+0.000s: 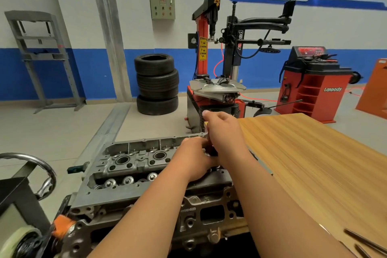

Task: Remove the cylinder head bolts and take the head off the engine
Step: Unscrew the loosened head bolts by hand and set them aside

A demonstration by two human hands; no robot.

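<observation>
Both hands meet over the far right end of the grey cast-aluminium cylinder head [134, 169]. My left hand [196, 159] is curled low against the casting; my right hand [224, 132] is closed just above it, thumb raised. Something dark sits between them, most likely a tool or bolt, but the fingers hide it, so I cannot tell what either hand is clamped on.

The head remains seated on the dark grey engine block [201, 216], valve springs and plug wells exposed, directly below my forearms.

Judged step: working a head bolt at the far right end. To do it well:
1. Keep the tool axis square to the head deck.
2. Steady the tool low with the left hand; turn with the right.
3. Lift the bolt straight out of its bore.

Clearances, near to far:
- Two dark slender rods [364, 241] lie at the near right corner of the light wood-grain table [314, 163]; the rest of its surface is bare and suits set-down.
- The table edge runs just beside the head on the right, which limits swing that way.
- A chromed steel handwheel [41, 165] stands left of the head.
- Open floor lies beyond, up to the stacked black tyres [157, 84] and the red-and-black tyre changer [217, 81].
</observation>
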